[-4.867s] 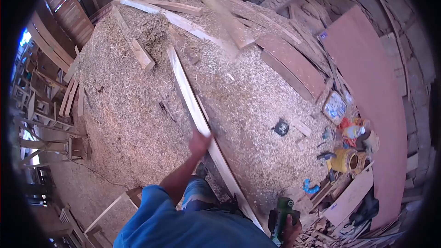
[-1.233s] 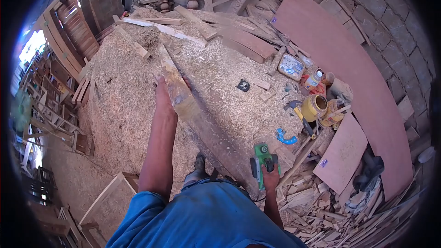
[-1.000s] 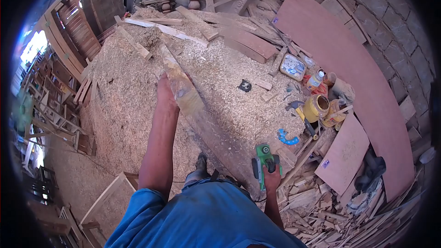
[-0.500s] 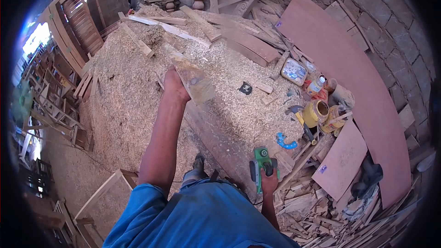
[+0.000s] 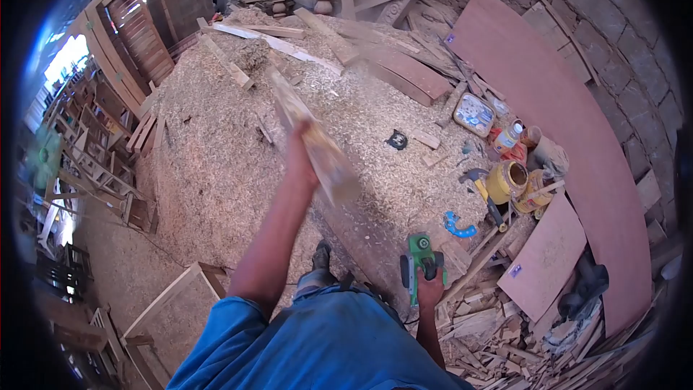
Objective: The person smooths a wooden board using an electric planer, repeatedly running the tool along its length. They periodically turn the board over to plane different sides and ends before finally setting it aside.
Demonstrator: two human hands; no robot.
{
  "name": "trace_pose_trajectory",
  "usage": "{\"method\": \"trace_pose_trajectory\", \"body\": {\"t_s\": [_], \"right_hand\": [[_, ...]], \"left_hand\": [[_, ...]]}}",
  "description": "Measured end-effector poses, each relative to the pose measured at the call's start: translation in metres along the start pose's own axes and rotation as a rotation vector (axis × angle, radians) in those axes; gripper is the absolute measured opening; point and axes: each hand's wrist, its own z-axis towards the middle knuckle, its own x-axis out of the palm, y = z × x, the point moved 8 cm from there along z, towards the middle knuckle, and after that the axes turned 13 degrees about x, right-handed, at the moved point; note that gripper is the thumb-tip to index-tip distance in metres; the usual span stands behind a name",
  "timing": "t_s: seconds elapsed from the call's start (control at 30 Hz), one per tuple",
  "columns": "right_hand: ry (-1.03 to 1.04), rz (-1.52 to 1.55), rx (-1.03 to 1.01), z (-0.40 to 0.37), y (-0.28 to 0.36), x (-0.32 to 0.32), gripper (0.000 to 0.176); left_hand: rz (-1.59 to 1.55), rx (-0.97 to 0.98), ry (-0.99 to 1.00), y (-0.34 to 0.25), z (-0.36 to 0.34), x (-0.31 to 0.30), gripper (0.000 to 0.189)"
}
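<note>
The left arm reaches straight out from the blue sleeve at the bottom of the frame, up to the centre. The elbow is nearly locked. The left hand (image 5: 300, 153) is closed on the plank (image 5: 330, 167), gripping its left edge with the wrist in line with the forearm. Motion blur hides the separate fingers.

The right arm hangs short and low at the bottom, right of centre. The right hand (image 5: 431, 290) is clenched round the handle of the green planer (image 5: 420, 258). The planer's nose points up the frame and sits just beside the plank's lower end.

The plank's long axis runs on a diagonal from the upper left of centre down to the lower centre, by the person's shoe (image 5: 321, 253). Its far end points toward the top of the shavings (image 5: 209, 166) heap. The stretch by the left hand is pale, sunlit and smeared. The lower stretch is dark and in shade. The plank lies over the slope of the heap, with the gripped part raised toward the camera.

To the right of the plank, a black tape (image 5: 396, 140) lies on the shavings. A yellow bucket (image 5: 505, 182) stands at the heap's right edge. A reddish sheet (image 5: 556, 87) leans along the right of the frame. Offcuts (image 5: 498, 332) litter the lower right.
</note>
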Motion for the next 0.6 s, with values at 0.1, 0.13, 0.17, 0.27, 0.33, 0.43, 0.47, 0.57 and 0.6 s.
{"method": "trace_pose_trajectory", "body": {"t_s": [0.1, 0.13, 0.17, 0.27, 0.33, 0.43, 0.47, 0.57, 0.6], "right_hand": [[-0.028, -0.022, -0.011, 0.001, -0.002, 0.000, 0.058], [-0.035, -0.018, -0.014, 0.001, -0.001, 0.000, 0.058], [-0.023, 0.011, -0.031, 0.002, 0.000, 0.001, 0.057], [0.013, 0.095, -0.104, 0.003, -0.001, 0.004, 0.049], [0.038, 0.167, -0.195, 0.003, 0.007, 0.004, 0.038], [0.365, 0.296, 0.177, 0.000, 0.010, 0.010, 0.029], [0.394, 0.318, 0.181, 0.004, 0.005, 0.015, 0.028], [0.460, 0.353, 0.213, 0.012, -0.014, 0.019, 0.029], [0.472, 0.350, 0.233, 0.012, -0.010, 0.018, 0.031]], "left_hand": [[0.379, 0.089, 0.055, 0.082, -0.036, -0.050, 0.069], [0.576, 0.119, -0.052, 0.119, -0.050, -0.076, 0.072], [0.751, 0.249, -0.070, 0.168, -0.063, -0.110, 0.074], [0.634, 0.136, -0.117, 0.221, -0.106, -0.149, 0.076], [0.655, 0.158, -0.091, 0.231, -0.106, -0.167, 0.075], [0.727, 0.153, -0.100, 0.246, -0.077, -0.185, 0.073], [0.755, 0.183, -0.131, 0.248, -0.064, -0.188, 0.074], [0.855, 0.208, -0.194, 0.267, -0.034, -0.191, 0.079], [0.899, 0.181, -0.195, 0.275, -0.033, -0.190, 0.083]]}}
